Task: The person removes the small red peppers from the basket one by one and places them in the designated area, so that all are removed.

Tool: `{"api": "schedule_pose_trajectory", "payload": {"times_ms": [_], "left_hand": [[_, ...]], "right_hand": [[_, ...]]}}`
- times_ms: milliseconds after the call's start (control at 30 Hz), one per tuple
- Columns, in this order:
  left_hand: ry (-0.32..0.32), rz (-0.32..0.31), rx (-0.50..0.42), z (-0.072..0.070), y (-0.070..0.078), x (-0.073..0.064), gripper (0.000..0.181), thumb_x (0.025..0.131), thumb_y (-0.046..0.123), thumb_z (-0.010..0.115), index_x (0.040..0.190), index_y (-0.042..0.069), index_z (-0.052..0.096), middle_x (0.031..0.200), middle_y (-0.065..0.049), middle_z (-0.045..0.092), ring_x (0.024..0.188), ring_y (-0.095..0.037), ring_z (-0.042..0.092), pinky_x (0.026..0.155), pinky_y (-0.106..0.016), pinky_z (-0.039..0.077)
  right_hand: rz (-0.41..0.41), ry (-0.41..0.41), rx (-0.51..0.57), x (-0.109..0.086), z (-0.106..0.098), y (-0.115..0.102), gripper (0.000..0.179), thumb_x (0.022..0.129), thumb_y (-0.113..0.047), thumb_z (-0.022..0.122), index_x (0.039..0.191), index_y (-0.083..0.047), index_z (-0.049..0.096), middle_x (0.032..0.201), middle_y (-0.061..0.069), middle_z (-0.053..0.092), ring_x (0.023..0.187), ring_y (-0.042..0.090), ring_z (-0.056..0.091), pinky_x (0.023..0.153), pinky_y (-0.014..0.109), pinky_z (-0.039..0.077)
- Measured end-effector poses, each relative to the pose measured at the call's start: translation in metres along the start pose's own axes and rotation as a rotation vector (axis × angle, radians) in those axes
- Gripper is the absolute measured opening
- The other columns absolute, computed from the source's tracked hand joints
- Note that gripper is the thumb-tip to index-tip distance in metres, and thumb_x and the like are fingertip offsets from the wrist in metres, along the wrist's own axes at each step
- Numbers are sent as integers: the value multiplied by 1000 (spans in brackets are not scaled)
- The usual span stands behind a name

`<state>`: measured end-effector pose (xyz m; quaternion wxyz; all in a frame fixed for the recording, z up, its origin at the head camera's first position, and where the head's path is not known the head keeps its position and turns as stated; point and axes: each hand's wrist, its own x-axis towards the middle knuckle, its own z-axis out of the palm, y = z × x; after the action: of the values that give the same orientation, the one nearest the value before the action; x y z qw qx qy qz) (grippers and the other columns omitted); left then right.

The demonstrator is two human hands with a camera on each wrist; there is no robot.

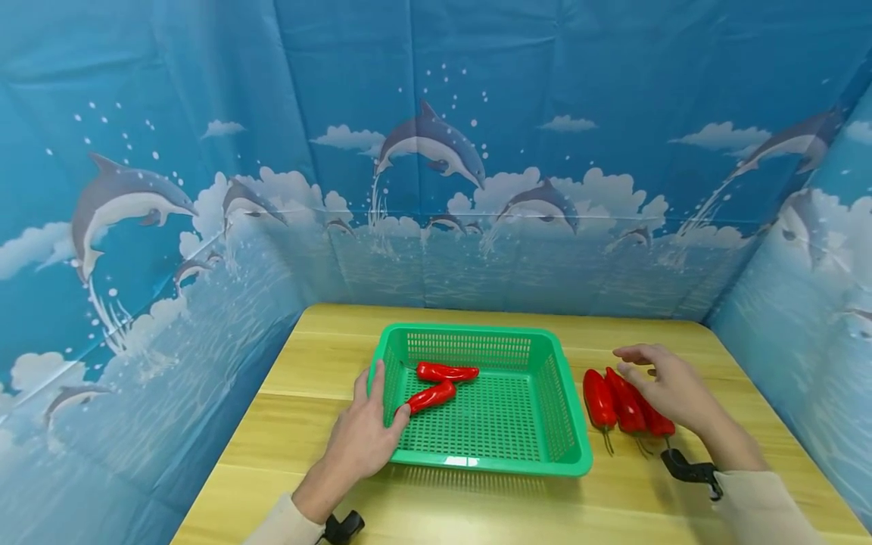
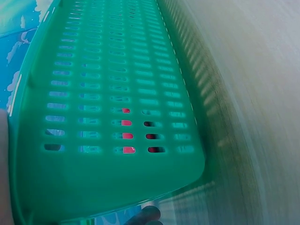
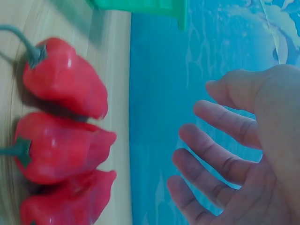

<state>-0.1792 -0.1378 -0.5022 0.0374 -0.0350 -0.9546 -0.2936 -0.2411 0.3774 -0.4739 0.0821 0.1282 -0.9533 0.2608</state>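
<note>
A green plastic basket [image 1: 574,446] stands on the table, with two red chili peppers [image 1: 447,372] lying toward its left side. My left hand [image 1: 364,437] rests at the basket's front left corner, its fingers extended along the left rim and its thumb near the closer pepper. Only a sliver of that hand shows in the left wrist view, beside the basket wall [image 2: 108,183]. To the right of the basket, three red peppers [image 1: 599,400] lie side by side with green stems toward me. Over them is my right hand [image 1: 671,386], fingers loosely bent and apart, holding nothing.
Beneath everything is a yellow wood-grain table [image 1: 327,348]. Blue dolphin-printed sheeting [image 1: 477,257] rises behind it and at both sides. Dark wrist mounts [image 1: 688,468] protrude from both wrists.
</note>
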Motion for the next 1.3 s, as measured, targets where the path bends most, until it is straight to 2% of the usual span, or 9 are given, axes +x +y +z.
{"api": "schedule_pose_trajectory", "payload": {"times_ms": [267, 500, 1033, 1300], "left_hand": [[1, -2, -4, 0, 0, -2, 98, 114, 46, 67, 189, 12, 14, 192, -23, 25, 50, -22, 52, 50, -35, 45], [0, 1, 6, -3, 0, -2, 97, 115, 45, 66, 189, 12, 13, 192, -23, 25, 49, -22, 51, 50, -35, 44], [-1, 12, -8, -2, 0, -2, 97, 115, 45, 66, 189, 12, 12, 192, -23, 25, 48, -21, 50, 48, -35, 45], [0, 11, -9, -2, -2, -1, 97, 115, 45, 66, 189, 13, 13, 192, -22, 25, 47, -21, 50, 48, -35, 44]], "right_hand": [[-48, -16, -25, 3, 2, -22, 38, 119, -23, 69, 150, -1, 74, 145, 30, 72, 131, 54, 70, 106, 74, 60], [-102, -15, -47, 7, 2, -40, 36, 118, -24, 72, 149, -7, 77, 145, 24, 74, 124, 47, 74, 93, 57, 62], [-173, -54, 9, 15, 6, -69, 34, 118, -21, 71, 148, -6, 76, 148, 22, 72, 138, 50, 68, 108, 73, 58], [-195, -73, 18, 18, 9, -82, 32, 118, -22, 72, 147, -8, 76, 149, 19, 72, 138, 48, 69, 110, 73, 59]]}}
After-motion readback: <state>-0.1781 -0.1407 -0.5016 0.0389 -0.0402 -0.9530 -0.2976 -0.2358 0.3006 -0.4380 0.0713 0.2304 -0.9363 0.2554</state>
